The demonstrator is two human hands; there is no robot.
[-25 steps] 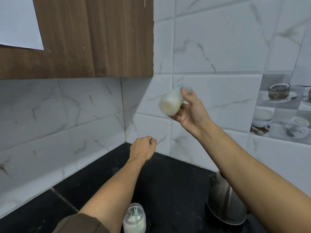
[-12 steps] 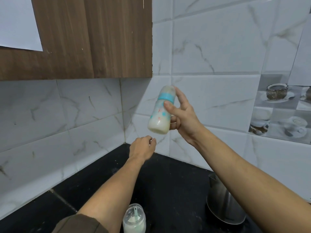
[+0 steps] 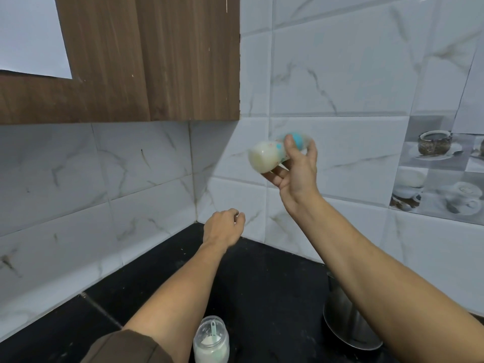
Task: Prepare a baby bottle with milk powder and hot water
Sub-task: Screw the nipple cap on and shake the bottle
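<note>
Gripping tilted bottle [image 3: 267, 157], rt hand [image 3: 297, 174]

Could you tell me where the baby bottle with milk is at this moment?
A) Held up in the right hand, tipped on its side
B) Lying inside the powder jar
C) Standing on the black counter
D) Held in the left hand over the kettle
A: the right hand grips the baby bottle in the air before the tiled wall, its base turned toward the camera, while the left hand holds nothing visible.
</note>
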